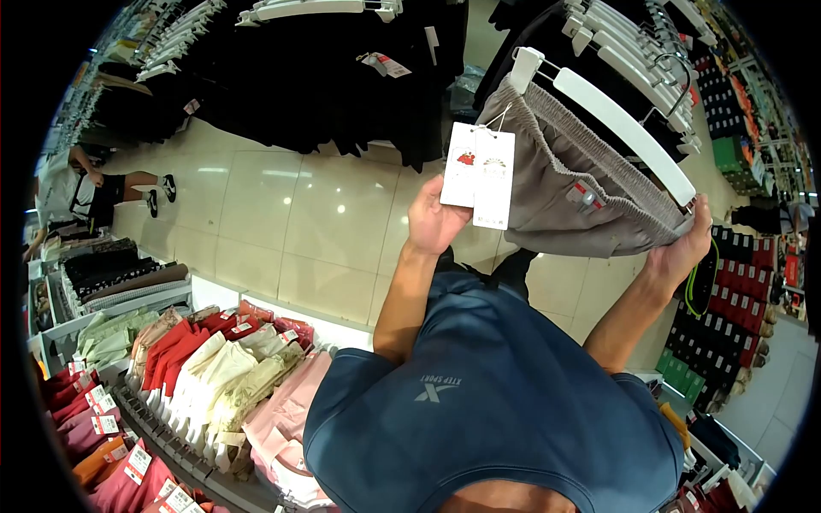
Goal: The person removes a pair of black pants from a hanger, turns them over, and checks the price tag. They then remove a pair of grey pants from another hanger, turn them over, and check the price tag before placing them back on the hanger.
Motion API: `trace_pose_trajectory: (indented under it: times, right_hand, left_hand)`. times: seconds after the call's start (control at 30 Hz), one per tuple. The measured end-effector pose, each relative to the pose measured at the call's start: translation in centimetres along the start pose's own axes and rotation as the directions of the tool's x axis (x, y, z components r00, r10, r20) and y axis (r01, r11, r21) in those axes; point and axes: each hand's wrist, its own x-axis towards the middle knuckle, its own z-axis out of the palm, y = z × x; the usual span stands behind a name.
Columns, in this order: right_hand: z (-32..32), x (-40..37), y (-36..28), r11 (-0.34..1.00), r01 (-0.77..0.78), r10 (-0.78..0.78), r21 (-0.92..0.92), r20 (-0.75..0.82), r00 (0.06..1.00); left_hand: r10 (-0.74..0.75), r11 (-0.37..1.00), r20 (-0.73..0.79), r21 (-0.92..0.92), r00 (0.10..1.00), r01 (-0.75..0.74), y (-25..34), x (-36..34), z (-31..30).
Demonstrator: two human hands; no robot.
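A pair of grey elastic-waist pants (569, 184) hangs in front of me from a white clip hanger (629, 128). Two white paper price tags (479, 175) dangle from its waistband on a thin string, and my left hand (438, 218) pinches their lower left edge. At the other end of the waistband, my right hand (682, 248) is closed on the grey fabric beside the hanger's clip. A small label with red print (587, 197) sits inside the waistband. The lower part of the pants is folded out of sight.
Black garments (291, 77) hang on a rack ahead, beside more white hangers (599, 34). Folded clothes (205, 368) fill a display at my lower left. Another person (73, 192) stands at far left. Packaged goods (727, 316) line the right.
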Motion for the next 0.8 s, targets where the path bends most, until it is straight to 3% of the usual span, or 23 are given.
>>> trace_pose_trajectory:
  times: [0.1,0.27,0.37,0.47,0.67,0.8]
  right_hand:
    - [-0.2,0.0,0.0,1.0,0.001,-0.001,0.009,0.006,1.0]
    - [-0.4,0.1,0.2,1.0,0.003,-0.003,0.013,0.0,1.0]
    - [-0.7,0.1,0.2,1.0,0.002,-0.002,0.013,0.005,1.0]
    - [-0.3,-0.2,0.0,1.0,0.011,-0.011,0.017,-0.015,1.0]
    - [-0.8,0.2,0.4,1.0,0.017,-0.016,0.017,-0.043,0.999]
    - [-0.5,0.1,0.2,1.0,0.013,-0.012,0.024,-0.043,0.999]
  left_hand:
    - [0.005,0.996,0.067,-0.094,0.998,0.002,-0.1,0.1,-0.4]
    - [-0.034,0.999,-0.143,0.008,0.989,0.036,-0.2,0.0,0.7]
    - [-0.03,0.999,-0.09,-0.025,0.995,0.028,-0.2,0.0,0.5]
    - [-0.029,0.998,-0.196,0.04,0.98,0.038,-0.3,0.0,0.8]
    - [-0.005,0.999,-0.065,-0.038,0.998,0.003,-0.3,-0.1,-0.2]
    - [-0.012,1.0,-0.122,-0.007,0.992,0.011,-0.3,-0.2,0.4]
